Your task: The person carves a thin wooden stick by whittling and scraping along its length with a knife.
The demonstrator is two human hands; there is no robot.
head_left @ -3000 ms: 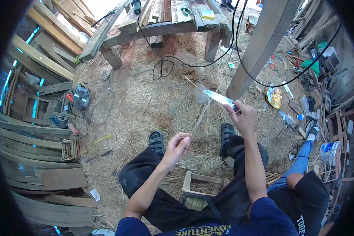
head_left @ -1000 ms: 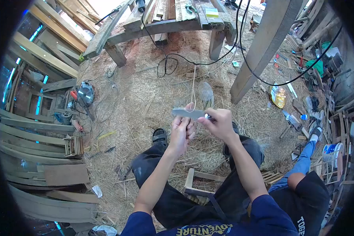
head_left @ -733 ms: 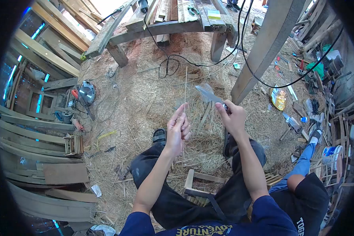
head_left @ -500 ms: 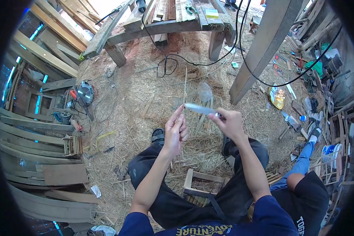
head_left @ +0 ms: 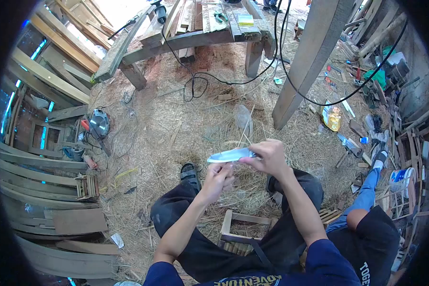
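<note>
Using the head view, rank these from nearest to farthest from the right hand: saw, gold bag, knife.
1. Knife: in the right hand, blade pointing left.
2. Gold bag: on the floor, to the right.
3. Saw: on the floor, far left.

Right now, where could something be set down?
Roomiest, though littered: the floor between the circular saw, black cable and left hand. Crowded: picture left, with its boards, and picture right, from the yellow packet to the bucket.

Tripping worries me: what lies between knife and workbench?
From knife to workbench, the head view shows black cord, clear plastic, a wood offcut and shavings.
</note>
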